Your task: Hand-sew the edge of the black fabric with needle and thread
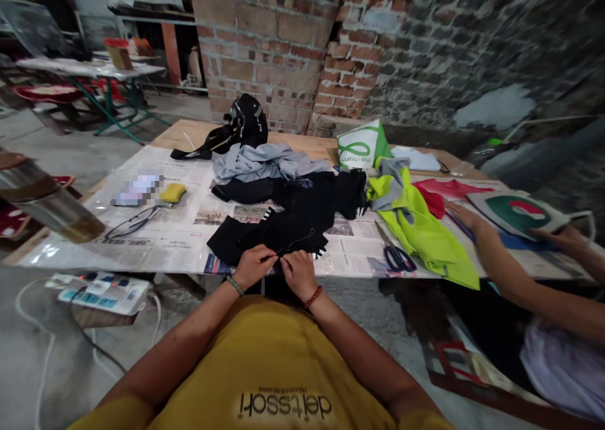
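A black garment [293, 219] with white stripes at its edges lies bunched on the newspaper at the table's front edge. My left hand [255, 266], wearing a green beaded bracelet, pinches its near edge. Close beside it, my right hand [299, 273], with a red beaded bracelet, pinches the same edge. The fingertips of both hands almost meet. A thin pale thread [305, 236] curves across the black cloth just above them. Anything smaller between the fingertips is too small to make out.
Dark-handled scissors [398, 256] and a yellow-green garment [411, 222] lie to the right. There a co-worker's hands rest near an iron [513, 212]. Glasses [135, 220], a yellow sponge-like block [173, 193] and a tall bottle [47, 197] are left. Below sits a power strip [106, 293].
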### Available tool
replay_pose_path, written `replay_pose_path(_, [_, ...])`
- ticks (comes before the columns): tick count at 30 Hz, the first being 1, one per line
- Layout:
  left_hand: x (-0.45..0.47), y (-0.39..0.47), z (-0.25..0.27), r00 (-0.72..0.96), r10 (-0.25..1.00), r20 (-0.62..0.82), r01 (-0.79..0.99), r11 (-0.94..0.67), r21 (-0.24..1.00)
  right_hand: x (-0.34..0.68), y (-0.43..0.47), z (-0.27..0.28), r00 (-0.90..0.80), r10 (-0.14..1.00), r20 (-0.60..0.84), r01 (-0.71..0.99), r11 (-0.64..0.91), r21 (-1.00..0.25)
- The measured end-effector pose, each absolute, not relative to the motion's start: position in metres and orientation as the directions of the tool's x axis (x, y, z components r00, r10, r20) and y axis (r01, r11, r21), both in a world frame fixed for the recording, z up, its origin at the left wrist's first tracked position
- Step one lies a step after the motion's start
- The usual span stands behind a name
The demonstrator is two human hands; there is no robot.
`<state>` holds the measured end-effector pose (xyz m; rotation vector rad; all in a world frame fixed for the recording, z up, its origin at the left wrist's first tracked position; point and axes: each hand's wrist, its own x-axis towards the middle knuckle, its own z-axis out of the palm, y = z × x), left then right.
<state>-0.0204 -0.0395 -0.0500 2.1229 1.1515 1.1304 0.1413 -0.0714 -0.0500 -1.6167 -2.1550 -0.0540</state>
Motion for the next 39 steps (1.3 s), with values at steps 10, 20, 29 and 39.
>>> replay_pose_path(10, [-0.022,-0.041,-0.052,0.392,0.815,0.426,0.421,-0.571,0.705,0.133,-0.070,-0.023,-0.330,0.937,0.112,0.909,0.347,-0.231])
replay_pose_path(20, [-0.019,-0.039,-0.058,0.365,0.819,0.442,0.497,-0.573,0.652,0.140,-0.082,-0.025,-0.296,0.952,0.077,0.923,0.306,-0.233])
replay_pose_path(29, [-0.020,-0.039,-0.058,0.384,0.807,0.448,0.495,-0.590,0.638,0.150,-0.086,-0.021,-0.282,0.950,0.130,0.901,0.309,-0.304])
replay_pose_path(39, [-0.020,-0.039,-0.054,0.385,0.818,0.426,0.465,-0.571,0.676,0.141,-0.064,-0.013,0.011,0.997,0.082,0.561,0.061,-0.825])
